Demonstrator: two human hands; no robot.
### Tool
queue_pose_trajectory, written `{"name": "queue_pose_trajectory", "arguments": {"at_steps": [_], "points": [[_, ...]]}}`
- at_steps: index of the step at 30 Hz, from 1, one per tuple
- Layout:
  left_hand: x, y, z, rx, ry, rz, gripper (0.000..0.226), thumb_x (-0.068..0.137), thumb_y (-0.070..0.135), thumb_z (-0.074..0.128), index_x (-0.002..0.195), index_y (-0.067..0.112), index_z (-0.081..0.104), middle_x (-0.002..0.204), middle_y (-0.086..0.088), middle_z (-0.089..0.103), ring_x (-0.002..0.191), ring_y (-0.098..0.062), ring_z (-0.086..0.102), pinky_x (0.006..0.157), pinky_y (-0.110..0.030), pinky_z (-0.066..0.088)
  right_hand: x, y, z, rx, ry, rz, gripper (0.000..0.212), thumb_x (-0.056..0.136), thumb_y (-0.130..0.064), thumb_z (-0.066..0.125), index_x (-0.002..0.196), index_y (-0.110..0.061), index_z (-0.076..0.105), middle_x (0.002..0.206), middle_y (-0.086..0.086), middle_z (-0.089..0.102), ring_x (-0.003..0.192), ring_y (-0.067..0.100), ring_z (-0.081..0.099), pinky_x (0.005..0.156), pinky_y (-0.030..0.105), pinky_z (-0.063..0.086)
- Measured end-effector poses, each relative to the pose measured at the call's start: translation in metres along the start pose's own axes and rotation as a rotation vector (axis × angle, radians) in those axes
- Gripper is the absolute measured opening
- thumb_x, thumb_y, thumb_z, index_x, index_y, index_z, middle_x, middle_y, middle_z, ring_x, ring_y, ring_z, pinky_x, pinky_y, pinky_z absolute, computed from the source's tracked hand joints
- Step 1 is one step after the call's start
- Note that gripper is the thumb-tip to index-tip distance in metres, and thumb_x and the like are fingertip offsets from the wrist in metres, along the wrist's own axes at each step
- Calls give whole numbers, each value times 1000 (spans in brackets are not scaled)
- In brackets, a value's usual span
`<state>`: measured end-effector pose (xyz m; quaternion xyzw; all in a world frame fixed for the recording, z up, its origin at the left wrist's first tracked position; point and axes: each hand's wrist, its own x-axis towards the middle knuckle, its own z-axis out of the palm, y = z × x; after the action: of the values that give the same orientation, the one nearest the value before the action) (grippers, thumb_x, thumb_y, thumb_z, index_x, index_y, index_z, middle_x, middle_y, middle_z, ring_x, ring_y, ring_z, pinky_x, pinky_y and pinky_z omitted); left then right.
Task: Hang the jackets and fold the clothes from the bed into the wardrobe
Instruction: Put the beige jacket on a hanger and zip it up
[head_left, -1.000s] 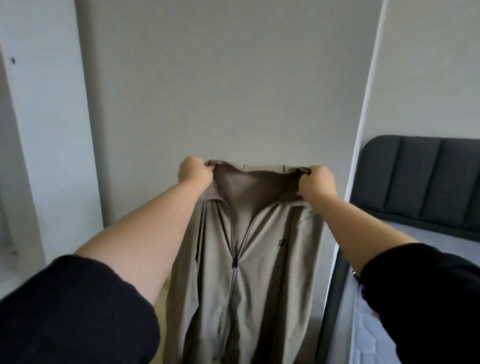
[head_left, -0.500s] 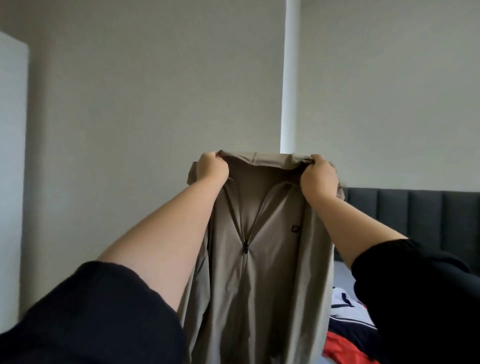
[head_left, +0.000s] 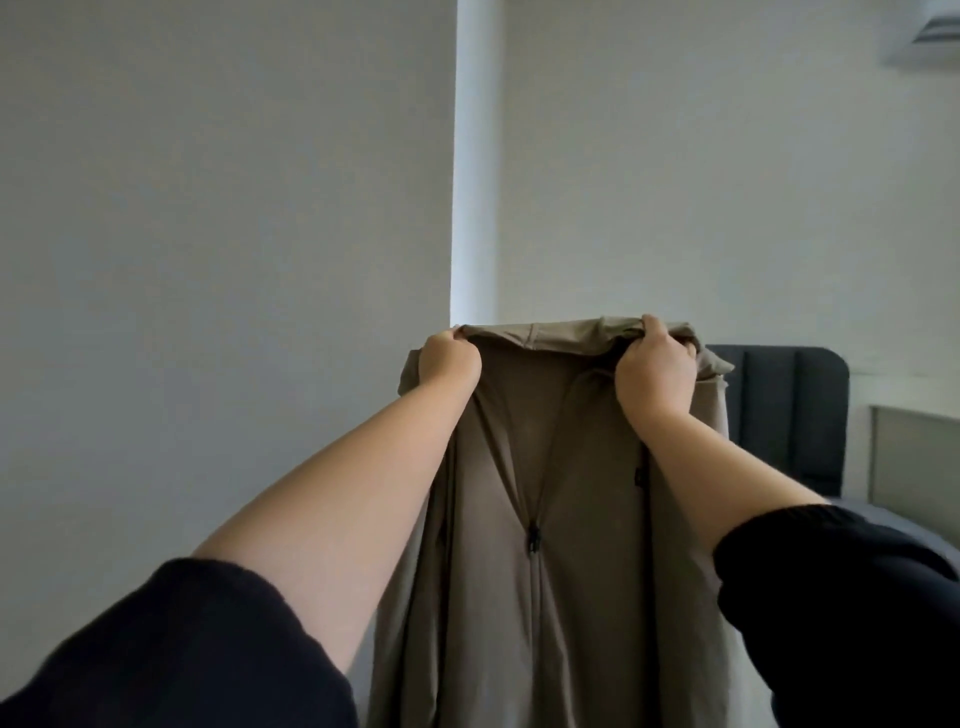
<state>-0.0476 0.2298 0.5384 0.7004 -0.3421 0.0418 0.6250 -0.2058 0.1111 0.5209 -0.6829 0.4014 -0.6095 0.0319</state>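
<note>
Holding taupe jacket (head_left: 545, 519) up left of the dark headboard (head_left: 789, 415), left hand (head_left: 449, 361) and right hand (head_left: 655, 371) each fisted on a shoulder edge, long axis hanging straight down below both grips, hanger apparently not in view.

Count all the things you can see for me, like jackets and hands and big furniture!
Jackets: 1, the taupe zip jacket, held up by its collar
Hands: 2, left hand and right hand
Headboards: 1, the dark headboard
Air conditioners: 1, the air conditioner, top corner
Total: 5
</note>
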Motion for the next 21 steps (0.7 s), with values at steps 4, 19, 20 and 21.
{"name": "queue_pose_trajectory", "arguments": {"at_steps": [4, 19, 20, 21], "points": [[-6, -68, 72, -43, -170, -151, 35, 101, 17, 33, 121, 10, 61, 122, -13, 61, 112, -32, 54, 92, -28, 42, -33, 81, 40, -105, -130, 88, 42, 95, -8, 33, 136, -9, 44, 118, 24, 59, 125, 40, 38, 97, 45, 36], [-41, -295, 267, 20, -565, -249, 67, 100, 22, 37, 150, 39, -4, 140, -5, 46, 91, -15, 55, 77, -25, 39, -155, 272, 198, -106, -633, 140, 65, 98, -16, 42, 152, -10, 8, 151, 12, 33, 141, 26, 23, 116, 47, 21], [-50, -310, 275, 10, -615, -231, 76, 99, 19, 40, 147, 42, -14, 144, -2, 41, 91, -15, 56, 74, -23, 40, -166, 279, 202, -87, -635, 138, 66, 97, -16, 42, 153, -14, 6, 155, 6, 27, 143, 21, 17, 117, 45, 16], [-61, -325, 283, 9, -671, -214, 82, 98, 15, 42, 145, 44, -18, 149, 1, 35, 99, -19, 59, 75, -21, 43, -178, 287, 203, -71, -624, 136, 65, 96, -14, 41, 153, -17, 9, 156, 2, 24, 143, 17, 15, 117, 40, 14]]}}
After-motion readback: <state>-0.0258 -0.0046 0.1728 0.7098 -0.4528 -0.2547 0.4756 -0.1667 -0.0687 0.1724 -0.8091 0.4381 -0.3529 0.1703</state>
